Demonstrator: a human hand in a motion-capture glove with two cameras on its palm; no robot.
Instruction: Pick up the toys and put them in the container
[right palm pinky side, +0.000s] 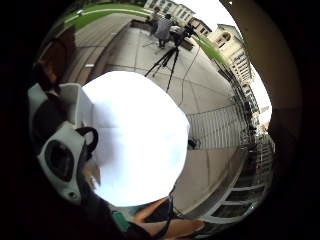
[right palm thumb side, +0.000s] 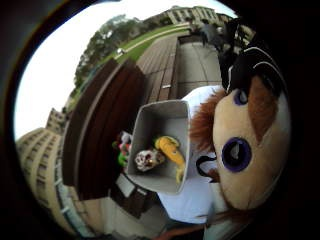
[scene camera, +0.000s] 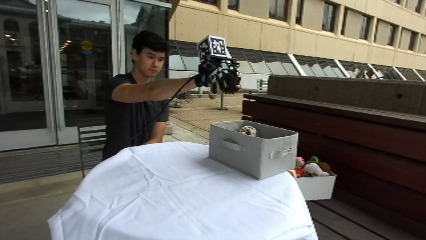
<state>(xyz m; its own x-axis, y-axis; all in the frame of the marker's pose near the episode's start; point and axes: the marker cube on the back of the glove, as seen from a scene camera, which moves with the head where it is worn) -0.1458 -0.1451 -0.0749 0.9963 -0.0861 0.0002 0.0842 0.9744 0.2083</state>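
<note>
Person behind a round table draped in white cloth, right arm stretched out level at about head height. Gloved right hand is raised high over the table and curled around a plush toy; from the outside view the toy is mostly hidden inside the glove. The thumb-side palm view shows it close against the palm: a tan face with large purple eyes and reddish-brown fur. Below the hand and slightly to its right stands the grey fabric container, near the table's far edge, well apart from the hand. Inside it lie a yellow toy and a pale round toy. Beyond the table, a white bin of more toys sits on the wooden bench.
</note>
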